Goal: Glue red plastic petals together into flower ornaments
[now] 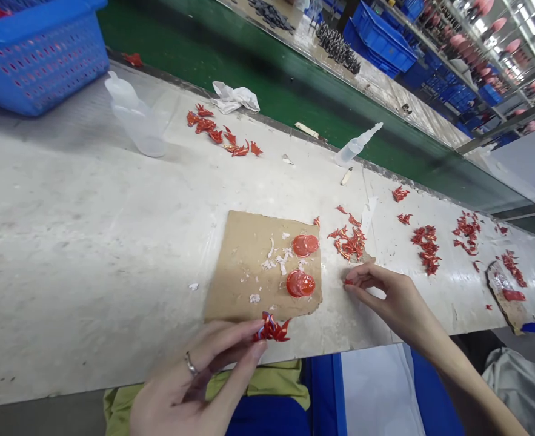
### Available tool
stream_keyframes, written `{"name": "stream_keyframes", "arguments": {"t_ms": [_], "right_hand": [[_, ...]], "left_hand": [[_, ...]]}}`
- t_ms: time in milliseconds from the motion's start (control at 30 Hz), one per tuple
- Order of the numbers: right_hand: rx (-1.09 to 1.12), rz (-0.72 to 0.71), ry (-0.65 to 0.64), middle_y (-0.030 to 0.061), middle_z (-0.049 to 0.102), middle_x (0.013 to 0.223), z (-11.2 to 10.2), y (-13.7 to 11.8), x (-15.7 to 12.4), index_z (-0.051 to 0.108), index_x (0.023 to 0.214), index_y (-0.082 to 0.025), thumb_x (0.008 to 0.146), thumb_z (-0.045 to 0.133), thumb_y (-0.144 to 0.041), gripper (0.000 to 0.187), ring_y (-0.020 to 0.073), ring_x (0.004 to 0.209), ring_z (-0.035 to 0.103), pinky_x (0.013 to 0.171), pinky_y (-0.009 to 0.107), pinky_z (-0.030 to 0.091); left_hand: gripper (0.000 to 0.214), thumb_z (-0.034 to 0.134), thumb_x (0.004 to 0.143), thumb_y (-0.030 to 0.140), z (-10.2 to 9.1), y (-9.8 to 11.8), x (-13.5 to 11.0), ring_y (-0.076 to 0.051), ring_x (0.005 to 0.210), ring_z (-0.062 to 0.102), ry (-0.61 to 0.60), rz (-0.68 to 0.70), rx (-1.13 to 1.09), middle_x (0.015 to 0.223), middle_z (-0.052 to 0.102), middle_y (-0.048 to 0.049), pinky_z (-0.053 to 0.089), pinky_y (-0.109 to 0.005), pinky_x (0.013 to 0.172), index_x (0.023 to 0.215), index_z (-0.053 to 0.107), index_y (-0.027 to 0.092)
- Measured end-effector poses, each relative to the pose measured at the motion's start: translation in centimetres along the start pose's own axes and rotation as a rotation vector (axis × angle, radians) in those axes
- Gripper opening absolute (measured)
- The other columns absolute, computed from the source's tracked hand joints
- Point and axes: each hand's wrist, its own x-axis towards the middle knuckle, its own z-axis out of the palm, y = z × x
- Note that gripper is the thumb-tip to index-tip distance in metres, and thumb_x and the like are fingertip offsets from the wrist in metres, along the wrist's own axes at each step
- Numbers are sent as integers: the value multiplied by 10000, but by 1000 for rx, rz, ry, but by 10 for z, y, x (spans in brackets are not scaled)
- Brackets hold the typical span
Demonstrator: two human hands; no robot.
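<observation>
The person's left hand point(183, 381) sits at the bottom of the frame, left of centre, cut off at the wrist by the lower edge. A ring circles one finger. Its fingers reach up and to the right, and the thumb and fingertips point(249, 345) are pressed together in a firm pinch around a small bunch of something. The right hand point(397, 297) is further right and higher, with the fingers curled and pointing left. From here, its thumb and forefinger look closed on something tiny, though it's hard to be sure. The bare right forearm point(471, 378) slopes away toward the lower right corner.
</observation>
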Motion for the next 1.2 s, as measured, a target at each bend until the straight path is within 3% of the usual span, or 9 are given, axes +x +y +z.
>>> {"name": "stream_keyframes", "arguments": {"t_ms": [133, 233, 500, 733, 867, 1033, 1200], "right_hand": [[113, -16, -33, 27, 827, 864, 0, -10, 2, 821, 880, -270, 857, 793, -308, 53, 193, 759, 765, 732, 323, 646], [160, -16, -27, 26, 843, 865, 4, -14, 6, 856, 867, -291, 838, 831, -317, 46, 212, 791, 782, 751, 340, 653], [18, -113, 9, 11, 872, 917, 9, -12, 9, 886, 906, -332, 900, 774, -262, 132, 226, 860, 803, 816, 361, 643], [108, -271, -17, -15, 849, 863, 5, -50, -3, 874, 985, -363, 935, 785, -195, 196, 173, 773, 774, 689, 270, 617], [103, -333, 20, -2, 760, 841, 17, -61, -4, 870, 1044, -372, 949, 772, -166, 246, 157, 748, 698, 653, 265, 575], [67, -346, 2, -5, 707, 853, 29, -62, -1, 863, 1077, -379, 959, 763, -163, 265, 149, 771, 664, 665, 258, 559], [35, -343, 0, -3, 713, 856, 31, -65, 0, 866, 1055, -373, 954, 762, -150, 266, 153, 764, 661, 679, 266, 573]], "left_hand": [[211, 871, 832, 241, -9, -17, 0, -164, 791, 847, -56, 26, 39, 968, 864, 75, 687, -177, 798, 999, 851, 367], [233, 877, 832, 235, -9, -22, -1, -183, 831, 854, -71, 36, 28, 998, 866, 69, 695, -203, 820, 1023, 847, 365], [182, 862, 860, 302, -11, -20, 0, -170, 831, 849, -2, 3, 65, 1016, 863, 77, 696, -199, 814, 1026, 852, 376], [106, 859, 853, 386, -5, -8, 5, -163, 824, 835, 69, -41, 109, 1004, 854, 78, 685, -171, 727, 959, 856, 387], [65, 832, 865, 404, 5, 3, 8, -131, 789, 823, 97, -63, 115, 951, 845, 105, 618, -106, 566, 923, 849, 427], [169, 815, 875, 328, 7, 2, 11, -111, 857, 828, 74, -58, 25, 982, 845, 146, 655, -141, 834, 963, 840, 470], [185, 776, 913, 321, 7, -1, 12, -74, 872, 807, 37, -28, 34, 1006, 832, 182, 624, -113, 882, 976, 820, 489]]}}
